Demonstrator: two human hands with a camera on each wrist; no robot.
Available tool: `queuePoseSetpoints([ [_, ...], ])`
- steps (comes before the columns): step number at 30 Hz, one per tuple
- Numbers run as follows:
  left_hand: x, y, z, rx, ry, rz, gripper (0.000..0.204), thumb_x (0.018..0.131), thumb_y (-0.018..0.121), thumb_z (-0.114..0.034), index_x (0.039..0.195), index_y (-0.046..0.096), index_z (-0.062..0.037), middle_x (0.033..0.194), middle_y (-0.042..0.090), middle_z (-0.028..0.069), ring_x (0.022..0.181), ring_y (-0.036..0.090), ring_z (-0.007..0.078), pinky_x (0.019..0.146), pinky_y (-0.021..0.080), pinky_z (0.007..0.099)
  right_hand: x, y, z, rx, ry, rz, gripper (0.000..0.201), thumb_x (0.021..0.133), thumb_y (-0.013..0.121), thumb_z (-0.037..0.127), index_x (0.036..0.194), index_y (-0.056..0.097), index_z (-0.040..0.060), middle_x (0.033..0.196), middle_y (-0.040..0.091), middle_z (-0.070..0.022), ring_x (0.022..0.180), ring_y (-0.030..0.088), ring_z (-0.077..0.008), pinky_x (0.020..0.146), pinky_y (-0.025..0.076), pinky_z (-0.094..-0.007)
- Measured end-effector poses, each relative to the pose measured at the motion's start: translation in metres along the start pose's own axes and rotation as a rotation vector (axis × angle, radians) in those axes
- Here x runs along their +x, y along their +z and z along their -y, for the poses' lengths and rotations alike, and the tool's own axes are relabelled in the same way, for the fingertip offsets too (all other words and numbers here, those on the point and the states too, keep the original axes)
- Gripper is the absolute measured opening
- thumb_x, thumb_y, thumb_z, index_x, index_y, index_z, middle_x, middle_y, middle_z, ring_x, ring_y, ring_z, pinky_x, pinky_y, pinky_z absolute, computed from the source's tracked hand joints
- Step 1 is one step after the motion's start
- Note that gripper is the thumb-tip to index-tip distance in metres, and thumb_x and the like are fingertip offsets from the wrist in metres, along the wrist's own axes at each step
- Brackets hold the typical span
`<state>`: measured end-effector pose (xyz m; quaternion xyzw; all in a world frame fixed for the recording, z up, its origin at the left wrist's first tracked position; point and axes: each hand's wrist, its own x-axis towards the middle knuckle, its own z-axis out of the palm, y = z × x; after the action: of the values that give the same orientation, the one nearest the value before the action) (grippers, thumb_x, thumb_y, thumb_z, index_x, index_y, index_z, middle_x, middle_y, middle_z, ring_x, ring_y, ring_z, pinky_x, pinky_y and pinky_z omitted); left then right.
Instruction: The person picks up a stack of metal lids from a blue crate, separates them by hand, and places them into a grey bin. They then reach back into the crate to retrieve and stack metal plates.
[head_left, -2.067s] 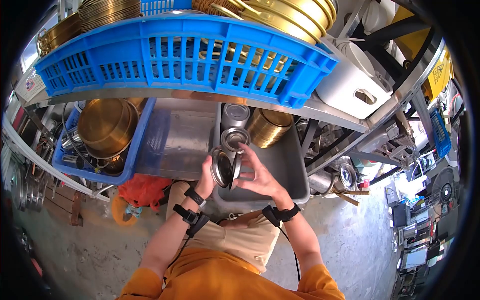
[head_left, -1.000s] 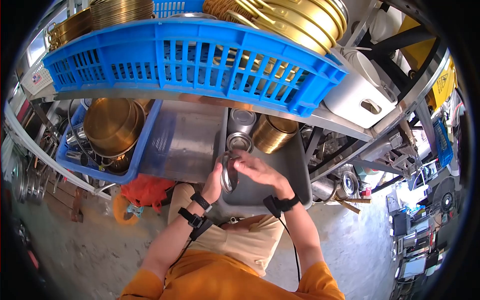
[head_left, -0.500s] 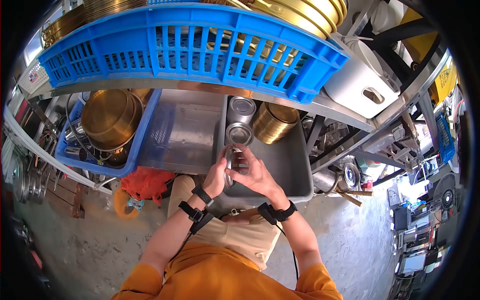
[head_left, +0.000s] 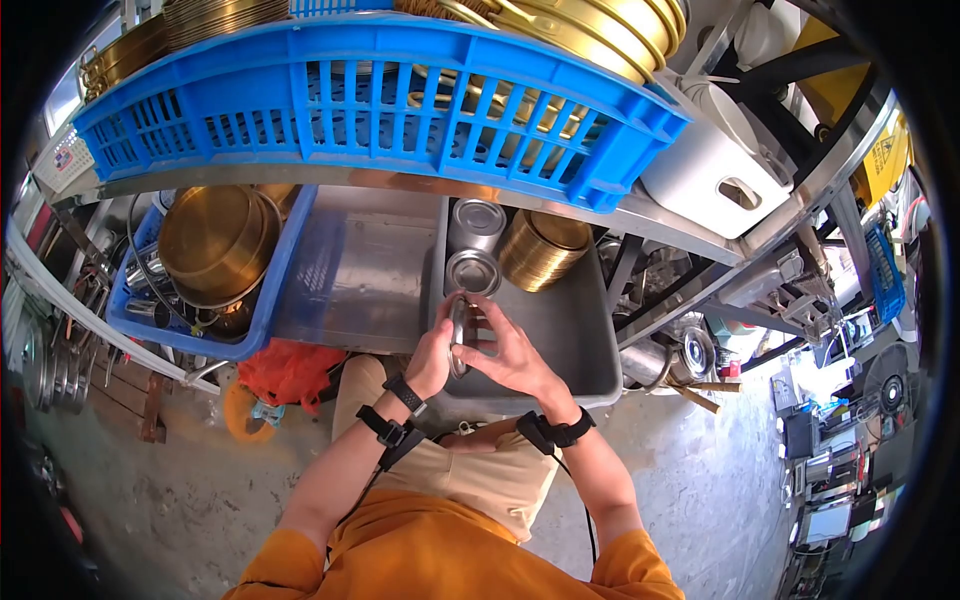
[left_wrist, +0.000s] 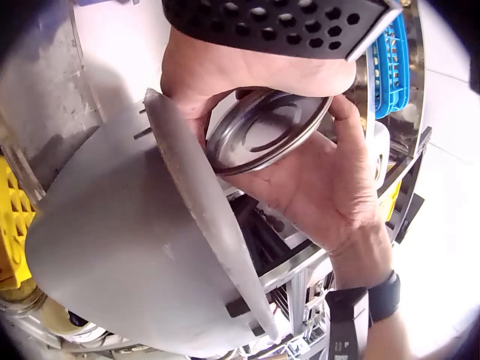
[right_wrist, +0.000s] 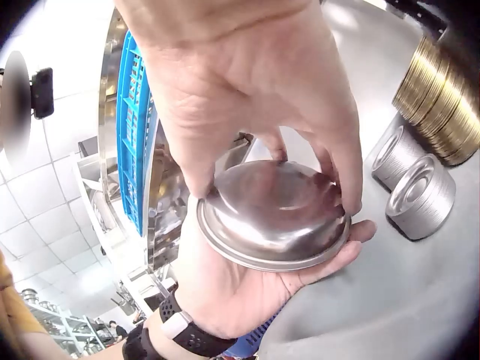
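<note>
Between both hands, over the near left edge of a grey bin (head_left: 585,385), is a round silver metal dish (head_left: 459,338). The left hand (head_left: 430,358) supports it from below; in the right wrist view the dish (right_wrist: 274,214) lies on that palm with the fingers curled up at its rim. The right hand (head_left: 512,358) pinches the rim from above, thumb on one side and fingers on the other (right_wrist: 255,97). Beyond the hands, two stacks of silver dishes (head_left: 473,272) stand in the bin beside a stack of gold-coloured dishes (head_left: 545,250).
A blue crate (head_left: 380,100) with gold-coloured pans sits on the shelf above, next to a white container (head_left: 715,190). Left of the grey bin are a metal tray (head_left: 365,270) and a blue basin (head_left: 205,345) holding brass-coloured pots. A red bag (head_left: 285,372) lies below.
Two separate pieces showed between the hands at first; now they look like one dish. The right hand, lifted with flatter fingers a second ago, has come back to the dish's rim.
</note>
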<state>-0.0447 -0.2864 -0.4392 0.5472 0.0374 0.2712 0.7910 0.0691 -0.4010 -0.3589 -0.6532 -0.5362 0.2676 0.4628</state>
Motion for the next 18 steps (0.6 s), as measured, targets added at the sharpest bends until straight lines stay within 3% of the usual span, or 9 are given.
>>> queuePoseSetpoints([
  [5, 0.001, -0.006, 0.001, 0.324, -0.102, 0.004, 0.065, 0.106, 0.023, -0.050, 0.159, 0.022, -0.0133, 0.132, 0.061, 0.0190, 0.116, 0.064, 0.0290, 0.101, 0.047, 0.0362, -0.005, 0.002, -0.001, 0.047, 0.083, -0.015, 0.085, 0.088, 0.079, 0.031, 0.154, 0.032, 0.0029, 0.143, 0.047, -0.0239, 0.133, 0.051, -0.0382, 0.100, 0.056, -0.0485],
  [7, 0.002, -0.006, 0.002, 0.351, -0.063, 0.002, 0.065, 0.105, 0.022, -0.050, 0.158, 0.022, -0.0126, 0.131, 0.062, 0.0194, 0.117, 0.064, 0.0300, 0.101, 0.047, 0.0366, -0.005, 0.003, -0.005, 0.074, 0.084, -0.018, 0.086, 0.088, 0.079, 0.031, 0.154, 0.031, 0.0027, 0.143, 0.047, -0.0243, 0.134, 0.050, -0.0377, 0.100, 0.056, -0.0483],
  [12, 0.005, 0.002, -0.003, 0.308, 0.030, 0.029, 0.063, 0.105, 0.021, -0.047, 0.157, 0.024, -0.0115, 0.131, 0.062, 0.0195, 0.119, 0.063, 0.0320, 0.102, 0.046, 0.0375, -0.011, 0.002, -0.009, 0.000, -0.036, -0.058, 0.087, 0.087, 0.080, 0.028, 0.154, 0.032, 0.0012, 0.143, 0.048, -0.0233, 0.132, 0.052, -0.0325, 0.100, 0.056, -0.0465],
  [16, 0.005, 0.008, -0.009, 0.339, 0.021, -0.004, 0.062, 0.106, 0.022, -0.047, 0.156, 0.026, -0.0109, 0.132, 0.062, 0.0164, 0.120, 0.062, 0.0286, 0.104, 0.046, 0.0372, -0.015, -0.007, 0.003, -0.019, -0.070, -0.069, 0.088, 0.082, 0.084, 0.026, 0.152, 0.037, 0.0026, 0.142, 0.049, -0.0216, 0.129, 0.054, -0.0318, 0.101, 0.054, -0.0455],
  [18, 0.008, 0.009, -0.006, 0.305, -0.002, -0.014, 0.063, 0.106, 0.023, -0.048, 0.156, 0.027, -0.0102, 0.131, 0.062, 0.0143, 0.120, 0.062, 0.0271, 0.105, 0.045, 0.0368, -0.017, -0.013, 0.014, -0.274, -0.213, -0.055, 0.089, 0.077, 0.088, 0.025, 0.150, 0.042, 0.0048, 0.140, 0.051, -0.0208, 0.129, 0.054, -0.0333, 0.102, 0.052, -0.0441],
])
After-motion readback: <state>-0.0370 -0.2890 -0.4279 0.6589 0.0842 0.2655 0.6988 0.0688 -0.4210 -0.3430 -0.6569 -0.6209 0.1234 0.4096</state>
